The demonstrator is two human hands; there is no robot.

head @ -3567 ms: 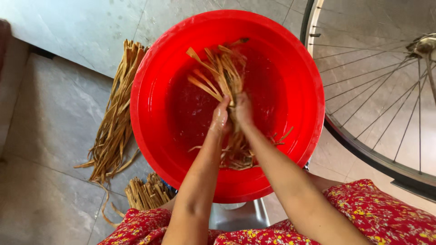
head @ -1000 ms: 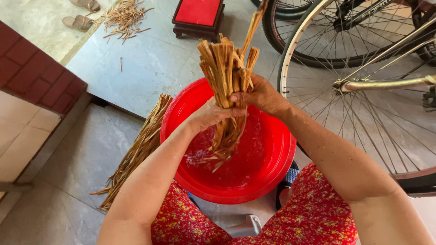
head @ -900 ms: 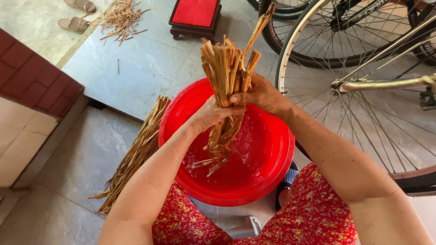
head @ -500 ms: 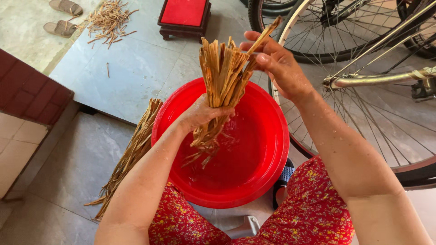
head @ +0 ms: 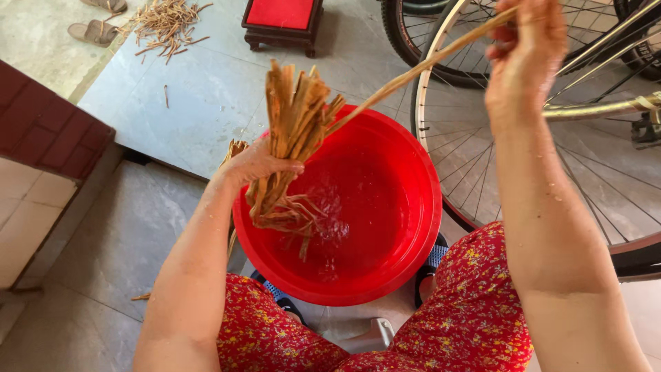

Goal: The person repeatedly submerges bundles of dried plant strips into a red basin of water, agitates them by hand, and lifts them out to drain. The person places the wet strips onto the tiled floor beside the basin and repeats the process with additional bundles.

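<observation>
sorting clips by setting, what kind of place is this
Probably a home porch or courtyard used for handwork: a tiled floor, a parked bicycle wheel, sandals by loose fibre scraps, and a red basin of water under the left hand gripping a bundle of strips.

A bundle of tan, wet fibre strips [head: 292, 141] stands upright above the left side of the red basin [head: 413, 207], lower ends dripping; one long strip [head: 420, 67] slants up-right from its top
</observation>
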